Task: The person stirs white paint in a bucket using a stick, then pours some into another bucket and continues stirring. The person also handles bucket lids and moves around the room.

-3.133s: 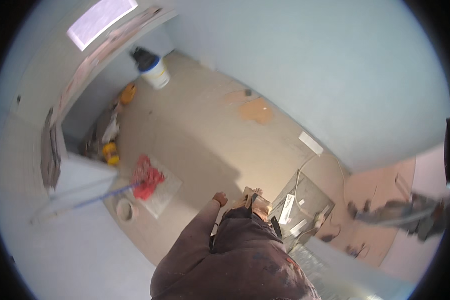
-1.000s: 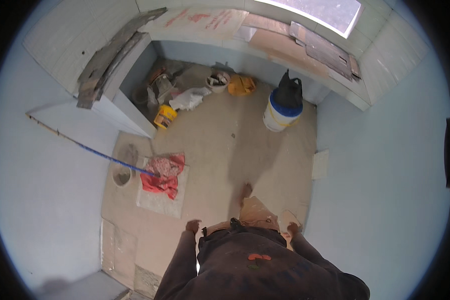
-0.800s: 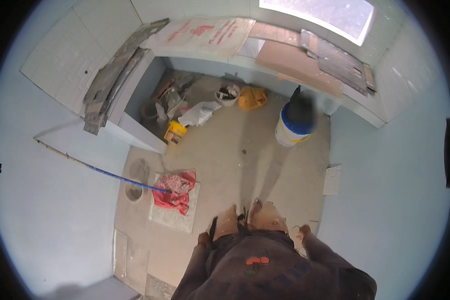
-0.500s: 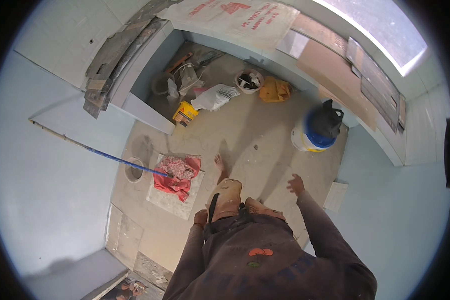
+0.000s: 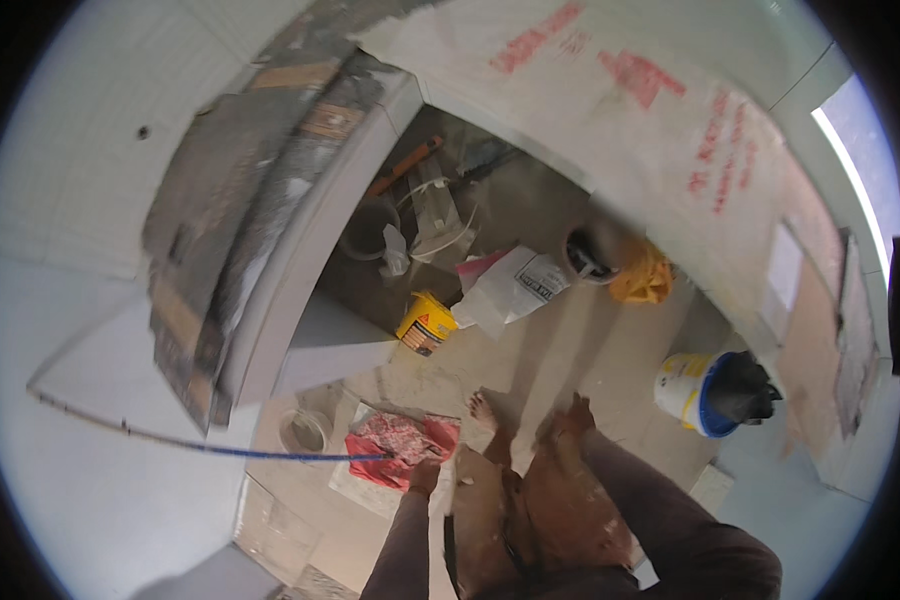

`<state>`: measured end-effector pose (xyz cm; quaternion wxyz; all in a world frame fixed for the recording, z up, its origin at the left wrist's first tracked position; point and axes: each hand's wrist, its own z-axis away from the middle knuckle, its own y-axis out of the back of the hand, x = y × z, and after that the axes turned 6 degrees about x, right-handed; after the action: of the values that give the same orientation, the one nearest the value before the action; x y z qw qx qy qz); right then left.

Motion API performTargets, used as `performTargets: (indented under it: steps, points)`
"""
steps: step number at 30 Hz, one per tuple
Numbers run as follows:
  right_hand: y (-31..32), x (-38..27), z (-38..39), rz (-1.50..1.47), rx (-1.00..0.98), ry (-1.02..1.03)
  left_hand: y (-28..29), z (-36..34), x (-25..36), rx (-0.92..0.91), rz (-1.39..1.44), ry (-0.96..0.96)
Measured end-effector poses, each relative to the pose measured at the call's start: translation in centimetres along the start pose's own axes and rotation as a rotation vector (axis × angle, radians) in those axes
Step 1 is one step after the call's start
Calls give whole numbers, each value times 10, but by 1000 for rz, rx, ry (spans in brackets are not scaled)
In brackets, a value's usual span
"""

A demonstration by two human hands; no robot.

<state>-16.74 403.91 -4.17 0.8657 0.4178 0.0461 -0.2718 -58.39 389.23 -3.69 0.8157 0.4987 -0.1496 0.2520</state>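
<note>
My left hand (image 5: 424,476) is at the near right edge of a red plastic bag (image 5: 371,468), spread under a heap of pale pinkish crumbly material (image 5: 395,436). Whether its fingers touch or grip the bag is hard to see. A blue-ended rod (image 5: 300,456) slants from the left wall, its tip over the heap. Under the bag lies a pale square board (image 5: 370,492). My right hand (image 5: 572,422) hangs beyond my right knee above the floor, its blurred fingers stretched forward with nothing visible in them.
A round tub (image 5: 304,431) stands left of the bag. Ahead are a yellow box (image 5: 427,324), a white sack (image 5: 518,290), a bucket (image 5: 582,262) and a yellow bag (image 5: 643,277). A white-and-blue bucket (image 5: 692,385) carries a black bag (image 5: 740,388). Overhanging ledges hold boards (image 5: 232,215).
My view has tilted and moved forward toward the ledge. My left hand has gone from beside my thigh to the red bag. My right hand has come in closer to my knee.
</note>
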Motion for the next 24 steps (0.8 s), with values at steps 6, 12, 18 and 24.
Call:
performTargets:
  steps: [6,12,18,24]
  points:
    - [-50,-176,-245,141,198,-60,-4,-264,-22,15,88,259]
    - [-70,-274,-396,483,152,456,-52,-479,33,481,305,773]
    - [-63,-143,-411,460,260,341,-81,-488,50,619,286,1039]
    - [-50,-49,-424,-294,81,-76,-134,-483,41,604,419,1251]
